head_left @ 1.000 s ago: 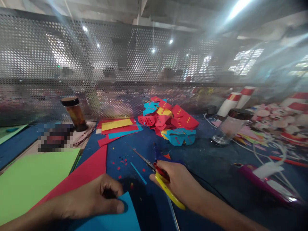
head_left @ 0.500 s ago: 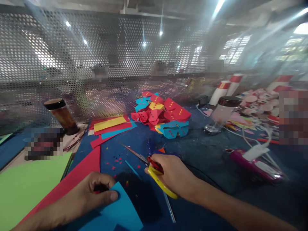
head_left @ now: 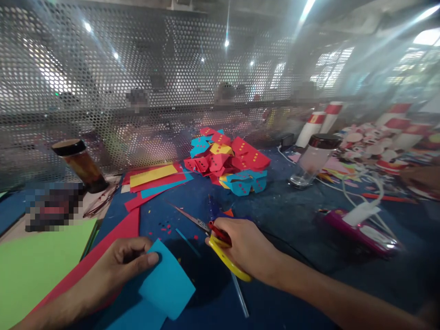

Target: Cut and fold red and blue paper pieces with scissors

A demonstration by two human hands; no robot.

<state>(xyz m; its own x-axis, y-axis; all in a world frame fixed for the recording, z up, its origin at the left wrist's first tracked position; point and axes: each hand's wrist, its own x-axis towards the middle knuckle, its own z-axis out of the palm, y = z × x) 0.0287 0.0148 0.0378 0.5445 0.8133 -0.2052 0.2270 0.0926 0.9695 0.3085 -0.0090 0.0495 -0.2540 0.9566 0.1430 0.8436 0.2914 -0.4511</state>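
1. Head view: the left hand (head_left: 129, 261) pinches a blue paper piece (head_left: 168, 279) by its edge, thumb on top; the piece spreads to the right of that hand, toward the gap between both hands.
2. The right hand (head_left: 242, 240) is closed around the scissors (head_left: 201, 222), whose blades point forward and leftward from it, clear of the paper piece.
3. A thin blue strip (head_left: 187, 241) lies between the hands, beyond the paper piece.
4. A clear rod (head_left: 239, 294) lies on the near side of the right hand.
5. Beside the left hand are a red sheet (head_left: 129, 225) and, farther left, a green sheet (head_left: 34, 270).
6. Beyond both hands sits a pile of dotted paper shapes (head_left: 220, 162).
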